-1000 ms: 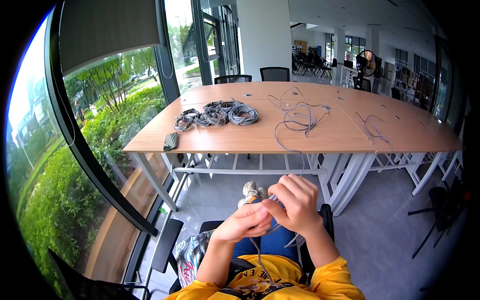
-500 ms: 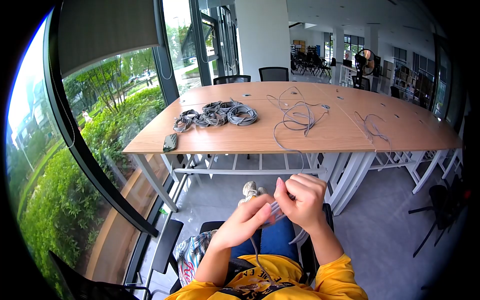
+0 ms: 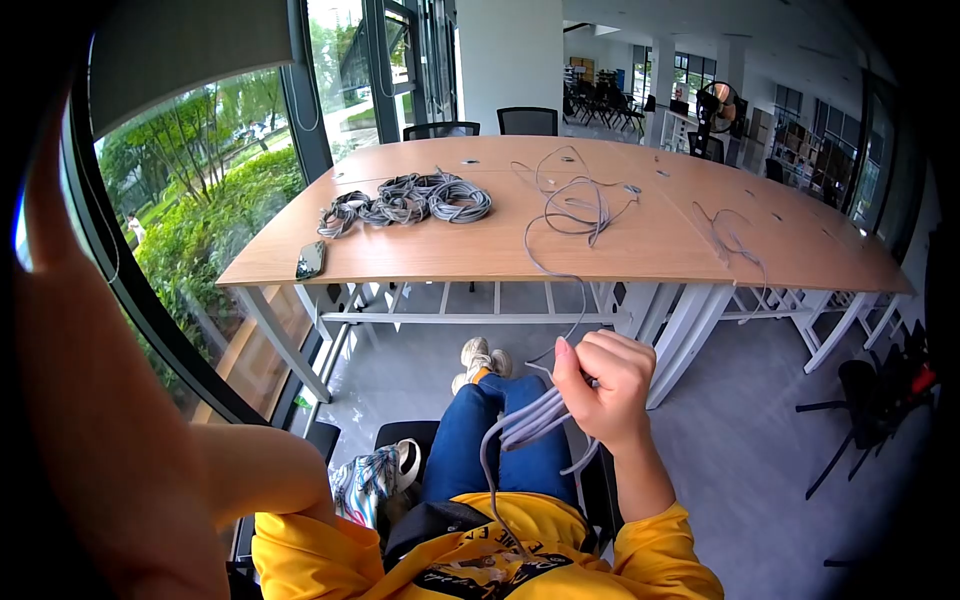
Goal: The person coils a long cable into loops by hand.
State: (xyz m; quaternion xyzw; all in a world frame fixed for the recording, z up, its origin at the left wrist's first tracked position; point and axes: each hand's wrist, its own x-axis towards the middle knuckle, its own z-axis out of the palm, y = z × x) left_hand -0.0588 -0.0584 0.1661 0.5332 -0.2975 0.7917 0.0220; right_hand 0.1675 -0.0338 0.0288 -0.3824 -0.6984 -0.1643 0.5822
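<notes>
My right hand (image 3: 608,385) is closed round several loops of grey cable (image 3: 535,420), held above my lap. One end of the cable hangs down over the yellow shirt, and another strand runs up to the loose, tangled cable (image 3: 590,212) on the table. My left arm is raised close to the camera at the left side, large and blurred, and its fingers cannot be made out. Coiled grey cables (image 3: 415,198) lie together on the left part of the table (image 3: 400,258).
A phone (image 3: 311,260) lies at the table's near left edge. More loose cable (image 3: 735,238) is on the right part. Two black chairs stand behind the table, a fan (image 3: 717,106) beyond it. A patterned bag (image 3: 365,484) sits beside my left leg.
My left hand has let go of the cable loops and moved up and left, close to the camera. My right hand still grips them. The view has tilted down and shifted slightly right.
</notes>
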